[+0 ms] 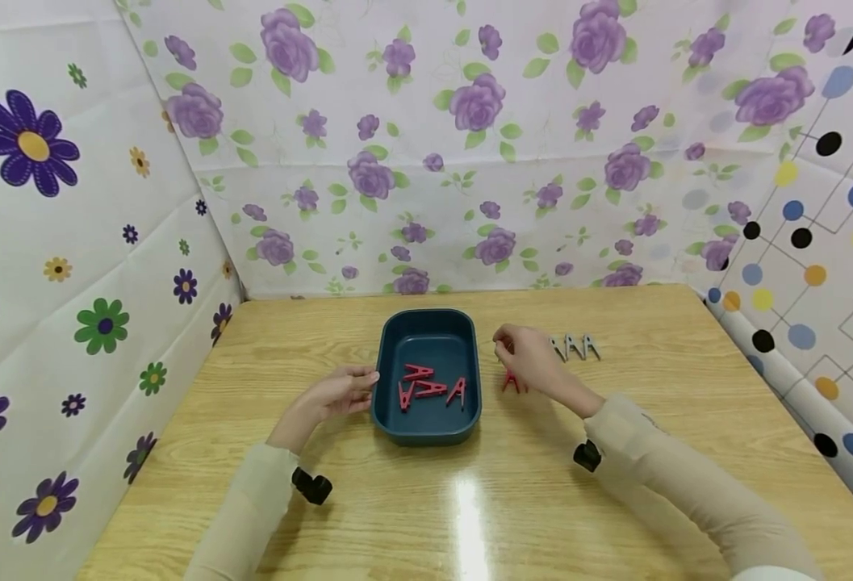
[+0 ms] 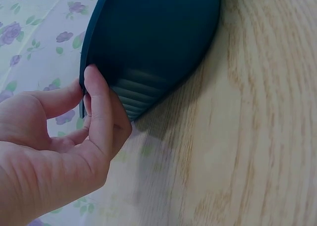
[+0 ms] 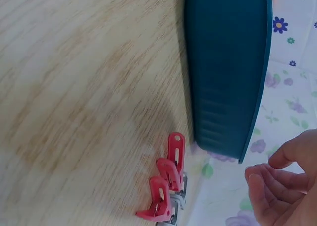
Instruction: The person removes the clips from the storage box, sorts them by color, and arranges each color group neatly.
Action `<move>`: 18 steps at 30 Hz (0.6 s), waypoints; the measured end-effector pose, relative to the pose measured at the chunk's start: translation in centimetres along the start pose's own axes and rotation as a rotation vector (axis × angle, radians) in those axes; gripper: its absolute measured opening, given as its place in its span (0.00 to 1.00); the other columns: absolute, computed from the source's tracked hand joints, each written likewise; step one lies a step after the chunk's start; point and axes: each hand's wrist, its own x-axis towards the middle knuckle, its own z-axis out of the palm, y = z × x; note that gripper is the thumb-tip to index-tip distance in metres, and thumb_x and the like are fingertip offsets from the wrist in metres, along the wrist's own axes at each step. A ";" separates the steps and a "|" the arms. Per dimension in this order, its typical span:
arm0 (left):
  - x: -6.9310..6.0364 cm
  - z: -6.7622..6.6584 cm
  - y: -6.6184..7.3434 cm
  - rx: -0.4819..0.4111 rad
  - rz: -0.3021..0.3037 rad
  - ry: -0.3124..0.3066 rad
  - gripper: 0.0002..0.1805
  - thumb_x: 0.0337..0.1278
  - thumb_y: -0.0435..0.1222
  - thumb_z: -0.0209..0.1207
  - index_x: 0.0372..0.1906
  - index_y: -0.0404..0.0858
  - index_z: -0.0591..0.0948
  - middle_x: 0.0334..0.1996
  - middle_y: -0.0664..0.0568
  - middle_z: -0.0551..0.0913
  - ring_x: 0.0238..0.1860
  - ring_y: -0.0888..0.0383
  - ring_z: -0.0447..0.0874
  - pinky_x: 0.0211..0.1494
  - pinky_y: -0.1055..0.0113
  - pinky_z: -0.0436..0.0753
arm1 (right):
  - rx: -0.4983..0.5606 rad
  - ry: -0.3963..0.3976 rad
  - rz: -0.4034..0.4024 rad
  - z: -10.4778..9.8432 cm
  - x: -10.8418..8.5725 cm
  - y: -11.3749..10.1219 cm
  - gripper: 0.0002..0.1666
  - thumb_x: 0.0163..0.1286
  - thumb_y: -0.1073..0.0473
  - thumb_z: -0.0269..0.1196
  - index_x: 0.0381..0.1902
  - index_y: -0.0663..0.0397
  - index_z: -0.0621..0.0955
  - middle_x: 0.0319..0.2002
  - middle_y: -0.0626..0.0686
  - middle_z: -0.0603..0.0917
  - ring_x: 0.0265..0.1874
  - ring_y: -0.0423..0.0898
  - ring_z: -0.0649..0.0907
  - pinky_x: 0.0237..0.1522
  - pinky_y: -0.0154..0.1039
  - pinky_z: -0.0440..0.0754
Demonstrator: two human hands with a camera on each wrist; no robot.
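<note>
My left hand (image 1: 339,393) pinches the left rim of a dark blue bin (image 1: 426,436); in the left wrist view the thumb and fingers of the left hand (image 2: 74,132) meet at the rim of the bin (image 2: 153,32). Several red clips (image 1: 431,389) lie inside. Right of the bin, my right hand (image 1: 535,361) hovers above the table beside red clips (image 1: 511,381), partly hidden by it. The right wrist view shows the right hand (image 3: 285,184) with loosely bent fingers and nothing visible between them, near the bin (image 3: 228,72) and red clips (image 3: 159,198) standing on the table.
Three grey clips (image 1: 573,346) stand in a row on the wooden table (image 1: 542,500), right of my right hand. Flower-patterned cloth (image 1: 426,226) hangs behind the table's far edge, with patterned cloth on both sides too.
</note>
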 end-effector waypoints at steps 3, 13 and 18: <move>0.0 0.0 0.0 0.002 0.003 0.003 0.24 0.71 0.36 0.51 0.66 0.29 0.65 0.32 0.56 0.81 0.31 0.62 0.78 0.37 0.73 0.82 | -0.009 -0.003 -0.031 0.2 0.2 -0.3 0.09 0.69 0.61 0.57 0.41 0.56 0.83 0.29 0.50 0.86 0.22 0.39 0.81 0.30 0.40 0.82; 0.3 0.0 -0.4 -0.008 0.007 0.015 0.20 0.70 0.37 0.53 0.61 0.31 0.70 0.32 0.54 0.82 0.30 0.62 0.79 0.36 0.72 0.83 | 0.007 -0.026 -0.107 1.2 0.6 -1.6 0.10 0.69 0.62 0.59 0.44 0.58 0.83 0.29 0.49 0.84 0.19 0.33 0.77 0.26 0.31 0.78; 0.3 -0.1 -0.3 -0.010 0.001 0.021 0.20 0.70 0.37 0.53 0.60 0.31 0.70 0.32 0.54 0.81 0.31 0.62 0.79 0.36 0.72 0.83 | 0.022 -0.061 -0.166 1.4 0.6 -2.4 0.09 0.69 0.61 0.59 0.45 0.56 0.82 0.32 0.50 0.84 0.22 0.36 0.79 0.25 0.30 0.78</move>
